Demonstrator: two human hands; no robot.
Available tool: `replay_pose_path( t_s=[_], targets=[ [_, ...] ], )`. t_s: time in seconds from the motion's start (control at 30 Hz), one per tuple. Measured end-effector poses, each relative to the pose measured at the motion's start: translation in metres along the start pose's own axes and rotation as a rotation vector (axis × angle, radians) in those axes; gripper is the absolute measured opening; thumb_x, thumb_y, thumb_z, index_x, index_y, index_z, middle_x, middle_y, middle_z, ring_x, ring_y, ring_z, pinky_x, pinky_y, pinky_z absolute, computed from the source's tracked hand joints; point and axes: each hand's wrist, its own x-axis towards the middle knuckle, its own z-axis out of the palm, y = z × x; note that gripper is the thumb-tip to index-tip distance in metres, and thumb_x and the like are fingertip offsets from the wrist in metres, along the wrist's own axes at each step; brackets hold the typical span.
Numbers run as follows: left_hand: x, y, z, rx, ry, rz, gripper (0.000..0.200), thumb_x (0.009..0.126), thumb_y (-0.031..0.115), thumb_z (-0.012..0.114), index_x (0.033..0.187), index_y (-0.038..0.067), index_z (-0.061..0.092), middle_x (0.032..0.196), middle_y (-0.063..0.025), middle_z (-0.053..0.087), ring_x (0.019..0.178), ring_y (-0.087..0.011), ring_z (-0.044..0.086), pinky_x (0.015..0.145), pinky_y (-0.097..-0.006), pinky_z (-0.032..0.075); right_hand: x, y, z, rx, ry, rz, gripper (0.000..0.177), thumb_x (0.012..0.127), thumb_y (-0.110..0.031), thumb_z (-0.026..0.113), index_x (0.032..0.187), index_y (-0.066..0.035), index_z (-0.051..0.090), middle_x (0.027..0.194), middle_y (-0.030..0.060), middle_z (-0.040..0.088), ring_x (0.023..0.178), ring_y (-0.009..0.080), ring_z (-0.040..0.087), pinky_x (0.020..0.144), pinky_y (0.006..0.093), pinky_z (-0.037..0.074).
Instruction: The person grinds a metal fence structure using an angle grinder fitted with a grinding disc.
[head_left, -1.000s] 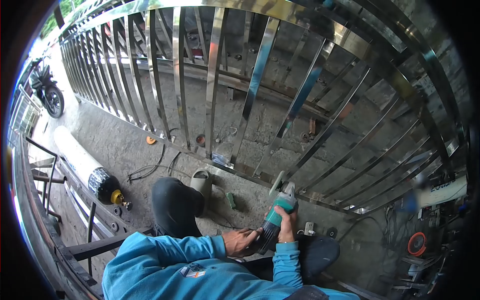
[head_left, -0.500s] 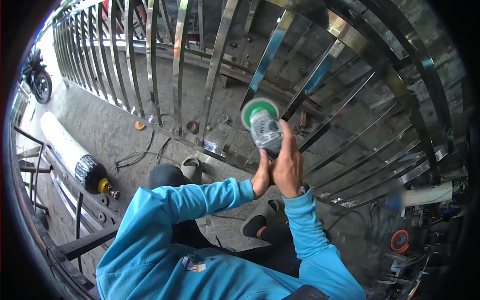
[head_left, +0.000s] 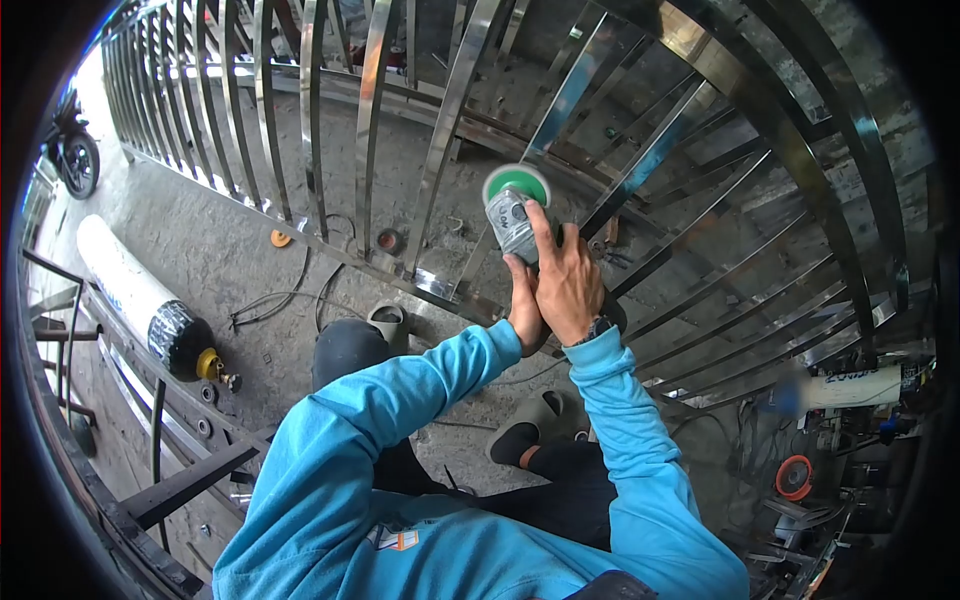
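A grey angle grinder (head_left: pixel 512 226) with a green and white disc (head_left: pixel 517 186) is held out in front of me. My left hand (head_left: pixel 525 305) grips its rear part from the left. Over its right side and back lies my right hand (head_left: pixel 570 288), closed on the tool, with one finger stretched forward along the body. The disc is at a flat, shiny bar of a large metal railing (head_left: pixel 440 150); whether it touches the bar is hard to tell. Blurring at the disc's rim looks like spinning.
A white gas cylinder (head_left: pixel 130 280) with a dark, yellow-ended top lies at the left beside a dark metal frame (head_left: pixel 190 485). Cables (head_left: pixel 285 300) and an orange disc (head_left: pixel 281 238) are on the floor. Another cylinder (head_left: pixel 855 388) and an orange-rimmed wheel (head_left: pixel 794 477) are at the right.
The grinder and both hands have moved up a little in view. My right hand now lies further forward over the tool's body. The surroundings have shifted slightly with the camera.
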Motion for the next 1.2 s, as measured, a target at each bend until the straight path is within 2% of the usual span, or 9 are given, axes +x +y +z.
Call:
replay_pose_path(
  t_s=[0.37,0.5,0.53,0.57,0.8,0.93,1.03,1.13,1.2],
  targets=[
    [0.023,0.010,0.001,0.202,-0.058,0.075,0.105,0.082,0.088,0.020,0.140,0.004,0.044,0.133,-0.0112,0.056,0.121,-0.0242,0.056,0.104,-0.0380,0.044,0.015,-0.001,-0.014,0.015,0.116,0.062,0.068,0.095,-0.058,0.050,0.152,-0.028,0.029,0.095,0.0202,0.051,0.080,0.0375,0.062,0.066,0.0477,0.053],
    [0.020,0.033,0.019,0.279,-0.099,0.012,0.105,0.082,0.088,0.020,0.141,0.003,0.043,0.134,-0.0116,0.056,0.122,-0.0241,0.055,0.104,-0.0374,0.044,0.023,0.001,-0.020,0.041,0.170,0.078,0.068,0.095,-0.059,0.049,0.152,-0.027,0.029,0.093,0.0198,0.052,0.080,0.0369,0.063,0.065,0.0471,0.053],
    [0.022,0.038,0.019,0.335,-0.172,-0.014,0.107,0.082,0.087,0.016,0.148,0.005,0.034,0.143,-0.0119,0.047,0.130,-0.0246,0.048,0.109,-0.0368,0.038,0.025,0.000,-0.023,0.042,0.170,0.099,0.068,0.095,-0.059,0.049,0.152,-0.027,0.030,0.092,0.0197,0.053,0.079,0.0367,0.063,0.065,0.0469,0.053],
    [0.024,0.042,0.019,0.390,-0.245,-0.040,0.108,0.083,0.086,0.012,0.154,0.006,0.025,0.152,-0.0122,0.038,0.138,-0.0252,0.041,0.115,-0.0363,0.033,0.028,0.000,-0.026,0.042,0.178,0.104,0.068,0.095,-0.059,0.049,0.152,-0.027,0.030,0.092,0.0197,0.053,0.079,0.0367,0.063,0.065,0.0469,0.053],
    [0.028,0.084,0.056,0.533,-0.289,-0.067,0.110,0.082,0.087,0.010,0.154,0.005,0.024,0.152,-0.0136,0.038,0.139,-0.0249,0.040,0.115,-0.0367,0.033,0.053,-0.006,-0.045,0.061,0.303,0.119,0.064,0.095,-0.051,0.055,0.148,-0.024,0.033,0.092,0.0222,0.055,0.078,0.0394,0.065,0.063,0.0489,0.053],
    [0.037,0.103,0.080,0.611,-0.291,0.007,0.109,0.083,0.086,0.009,0.154,0.005,0.024,0.150,-0.0139,0.041,0.138,-0.0250,0.043,0.112,-0.0362,0.036,0.073,-0.008,-0.060,0.094,0.374,0.138,0.062,0.095,-0.047,0.055,0.147,-0.021,0.033,0.095,0.0244,0.056,0.075,0.0406,0.067,0.059,0.0478,0.055],
    [0.049,0.114,0.085,0.512,-0.188,0.037,0.103,0.086,0.085,0.016,0.134,0.001,0.051,0.126,-0.0145,0.061,0.118,-0.0258,0.059,0.102,-0.0388,0.046,0.085,-0.010,-0.072,0.096,0.404,0.150,0.060,0.096,-0.045,0.055,0.146,-0.019,0.034,0.093,0.0254,0.057,0.072,0.0404,0.068,0.054,0.0449,0.056],
    [0.060,0.127,0.102,0.643,-0.266,0.136,0.103,0.086,0.085,0.016,0.128,0.000,0.055,0.120,-0.0146,0.064,0.113,-0.0257,0.062,0.099,-0.0381,0.049,0.098,-0.009,-0.081,0.100,0.469,0.168,0.060,0.097,-0.044,0.055,0.146,-0.017,0.035,0.090,0.0261,0.059,0.072,0.0399,0.068,0.051,0.0441,0.056],
    [0.056,0.140,0.117,0.704,-0.244,0.086,0.102,0.086,0.084,0.016,0.126,0.000,0.057,0.116,-0.0143,0.066,0.109,-0.0256,0.064,0.096,-0.0370,0.051,0.104,-0.007,-0.089,0.122,0.515,0.191,0.060,0.098,-0.045,0.053,0.146,-0.016,0.034,0.091,0.0278,0.059,0.071,0.0397,0.069,0.052,0.0439,0.057]
  ],
)
